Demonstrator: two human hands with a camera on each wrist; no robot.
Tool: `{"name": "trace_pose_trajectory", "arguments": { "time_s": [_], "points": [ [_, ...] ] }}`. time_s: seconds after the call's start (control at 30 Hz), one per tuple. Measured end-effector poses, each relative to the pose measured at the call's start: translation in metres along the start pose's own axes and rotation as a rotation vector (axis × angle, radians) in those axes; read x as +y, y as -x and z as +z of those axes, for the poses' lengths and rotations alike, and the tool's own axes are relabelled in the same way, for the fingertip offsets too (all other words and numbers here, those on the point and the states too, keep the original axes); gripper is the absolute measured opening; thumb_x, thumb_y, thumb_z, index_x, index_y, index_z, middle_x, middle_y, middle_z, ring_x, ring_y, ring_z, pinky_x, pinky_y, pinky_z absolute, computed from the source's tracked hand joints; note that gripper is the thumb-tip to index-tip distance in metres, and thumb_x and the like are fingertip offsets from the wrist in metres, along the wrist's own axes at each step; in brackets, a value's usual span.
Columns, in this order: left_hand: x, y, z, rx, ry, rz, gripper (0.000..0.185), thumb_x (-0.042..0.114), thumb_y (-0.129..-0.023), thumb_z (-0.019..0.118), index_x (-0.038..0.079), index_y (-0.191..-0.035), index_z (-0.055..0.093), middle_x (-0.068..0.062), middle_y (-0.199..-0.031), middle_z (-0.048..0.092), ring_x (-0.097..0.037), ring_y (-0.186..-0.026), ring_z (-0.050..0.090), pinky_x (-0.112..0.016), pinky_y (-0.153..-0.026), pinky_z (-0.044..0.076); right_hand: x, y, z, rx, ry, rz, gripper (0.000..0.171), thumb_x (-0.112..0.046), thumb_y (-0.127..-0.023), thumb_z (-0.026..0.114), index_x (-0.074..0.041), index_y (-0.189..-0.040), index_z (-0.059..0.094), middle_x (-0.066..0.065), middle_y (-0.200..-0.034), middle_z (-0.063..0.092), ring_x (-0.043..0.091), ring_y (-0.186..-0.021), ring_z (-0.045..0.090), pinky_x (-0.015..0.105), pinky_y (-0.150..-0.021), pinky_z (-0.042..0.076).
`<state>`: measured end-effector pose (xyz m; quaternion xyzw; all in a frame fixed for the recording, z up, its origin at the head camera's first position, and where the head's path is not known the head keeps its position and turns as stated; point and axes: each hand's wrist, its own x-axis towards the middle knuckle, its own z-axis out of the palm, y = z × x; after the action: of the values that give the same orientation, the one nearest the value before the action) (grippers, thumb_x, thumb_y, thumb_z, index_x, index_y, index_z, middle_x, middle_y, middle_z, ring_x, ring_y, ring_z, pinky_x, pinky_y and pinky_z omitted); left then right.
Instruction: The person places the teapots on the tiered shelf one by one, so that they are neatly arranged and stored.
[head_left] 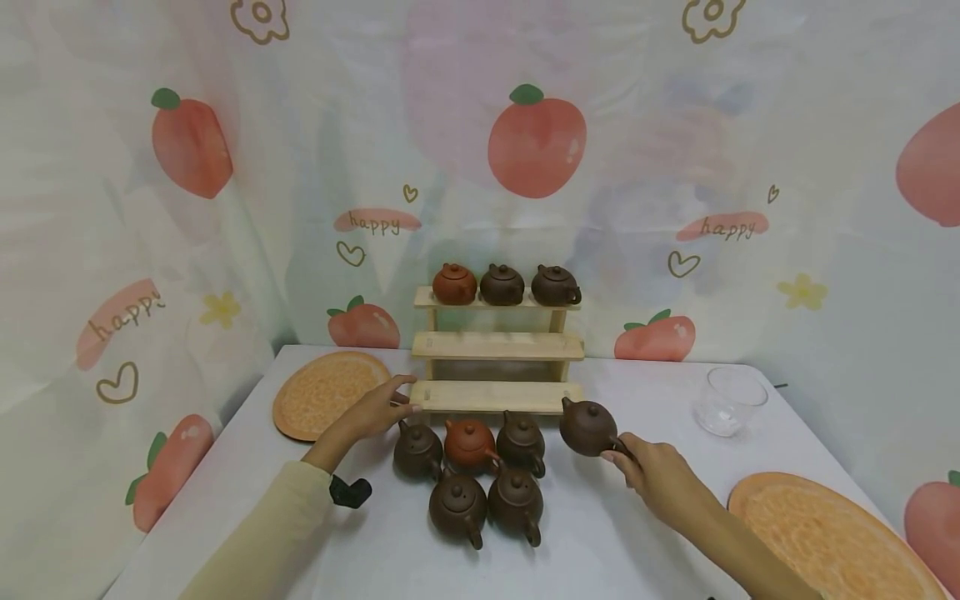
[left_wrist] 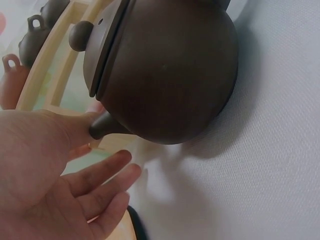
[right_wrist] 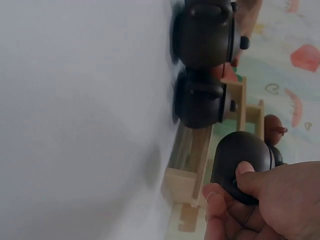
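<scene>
My right hand pinches the handle of a dark brown teapot, raised above the table at the right end of the lowest shelf. In the right wrist view, thumb and fingers close on this teapot. My left hand is at the left end of the wooden three-step rack, fingers loosely extended. A dark teapot largely blocks the left wrist view of its thumb and index finger. In front of the rack stand a reddish teapot and several dark teapots.
On the top shelf sit a reddish teapot and two dark ones. Round tan mats lie at the back left and front right. A clear glass cup stands at the right. Printed cloth surrounds the table.
</scene>
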<state>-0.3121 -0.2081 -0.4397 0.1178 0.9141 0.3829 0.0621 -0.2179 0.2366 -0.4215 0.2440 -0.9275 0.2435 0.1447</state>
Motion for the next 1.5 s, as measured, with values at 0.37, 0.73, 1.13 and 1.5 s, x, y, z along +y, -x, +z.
{"name": "trace_pose_trajectory", "arguments": {
  "time_s": [0.37, 0.73, 1.13, 1.5],
  "points": [
    [0.0, -0.001, -0.002, -0.002, -0.017, -0.014, 0.058, 0.024, -0.106, 0.067, 0.005, -0.156, 0.044, -0.033, -0.134, 0.065, -0.048, -0.126, 0.063, -0.059, -0.1, 0.053, 0.002, -0.046, -0.014, -0.059, 0.012, 0.03, 0.021, -0.018, -0.106, 0.066, -0.01, -0.088, 0.058, -0.008, -0.064, 0.052, 0.007, -0.057, 0.045, 0.025, -0.053, 0.039],
    [0.0, 0.0, 0.0, -0.004, -0.011, -0.031, 0.057, 0.024, -0.106, 0.067, 0.006, -0.155, 0.045, -0.032, -0.135, 0.065, -0.048, -0.126, 0.063, -0.06, -0.101, 0.052, 0.0, -0.095, -0.021, -0.053, 0.016, -0.016, 0.021, -0.015, -0.106, 0.066, -0.005, -0.088, 0.06, -0.003, -0.064, 0.058, 0.011, -0.058, 0.05, 0.029, -0.057, 0.042],
    [-0.001, -0.003, 0.0, -0.005, -0.018, -0.031, 0.058, 0.026, -0.106, 0.067, 0.007, -0.156, 0.044, -0.031, -0.135, 0.065, -0.046, -0.127, 0.064, -0.06, -0.102, 0.052, 0.005, -0.133, -0.025, -0.148, -0.013, 0.077, 0.028, -0.02, -0.11, 0.059, -0.004, -0.087, 0.057, 0.008, -0.07, 0.063, 0.017, -0.059, 0.053, 0.033, -0.058, 0.044],
    [-0.003, -0.002, -0.001, -0.007, -0.01, -0.027, 0.06, 0.025, -0.106, 0.067, 0.005, -0.157, 0.043, -0.031, -0.134, 0.066, -0.046, -0.126, 0.064, -0.058, -0.101, 0.053, 0.017, -0.15, -0.023, -0.186, -0.029, 0.098, 0.029, -0.02, -0.111, 0.057, -0.004, -0.088, 0.057, 0.006, -0.068, 0.063, 0.016, -0.058, 0.057, 0.034, -0.057, 0.047]
  ]
}}
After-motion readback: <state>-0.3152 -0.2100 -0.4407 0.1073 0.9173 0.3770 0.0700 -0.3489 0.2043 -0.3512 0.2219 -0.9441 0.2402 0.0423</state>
